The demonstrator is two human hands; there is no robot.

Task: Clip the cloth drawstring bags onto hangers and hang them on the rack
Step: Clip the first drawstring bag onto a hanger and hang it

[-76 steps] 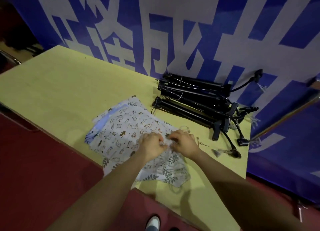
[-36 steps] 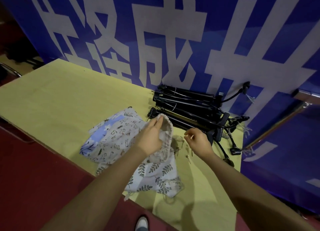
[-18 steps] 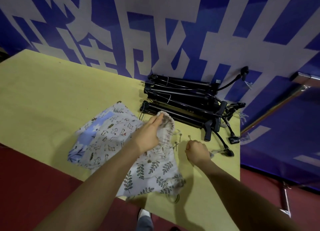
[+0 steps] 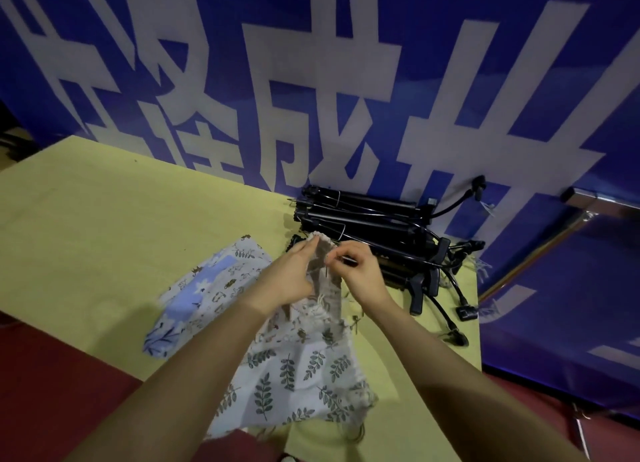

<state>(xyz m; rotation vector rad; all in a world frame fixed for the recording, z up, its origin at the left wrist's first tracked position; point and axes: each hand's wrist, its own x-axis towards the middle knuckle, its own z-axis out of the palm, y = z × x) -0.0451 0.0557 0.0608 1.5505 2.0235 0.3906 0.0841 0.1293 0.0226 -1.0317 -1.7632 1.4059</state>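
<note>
Left hand (image 4: 289, 277) fingers curled round gathered mouth of top drawstring bag (image 4: 323, 271), lifting it off the pile so right hand (image 4: 360, 271) beside it can pinch a thin metal pin (image 4: 349, 261) at the hem; hangers (image 4: 374, 226) just beyond fingertips.

A yellow table (image 4: 104, 219) is seen against a blue banner (image 4: 346, 81) printed with large white characters. A red floor (image 4: 52, 375) is visible below the table's near edge. At the right, a metal bar (image 4: 602, 203) is fixed in front of the banner, and a thinner metal rod (image 4: 540, 254) slants down from it.
</note>
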